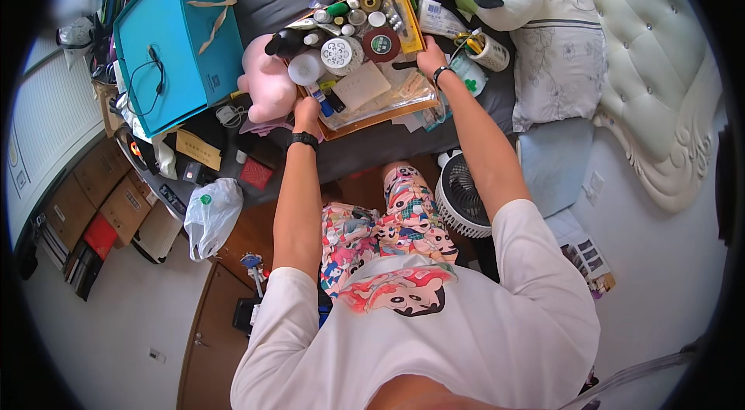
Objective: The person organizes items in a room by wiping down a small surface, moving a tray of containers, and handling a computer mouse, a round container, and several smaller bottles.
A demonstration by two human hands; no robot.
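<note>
A shallow box with gold-orange walls [414, 23] lies before me on the dark grey bed sheet, tilted in view. My left hand [307, 114] grips its near left corner. My right hand [432, 58] is closed on its right side, beside a dark thin handle [405, 65]. Inside are a white patterned jar [340, 54], a dark red round tin [381, 44], a round white lid [305, 68], a beige card [362, 86], a blister pack [396, 20] and several small bottles. A black bottle [286, 42] leans at the left wall.
A pink plush toy [270, 84] touches the box's left side. Further left stands a large turquoise box [174, 43] with a black cable [156, 61]. To the right are a pen holder [493, 55], a pillow [556, 55] and a plush toy [500, 3]. A white fan [464, 192] stands below.
</note>
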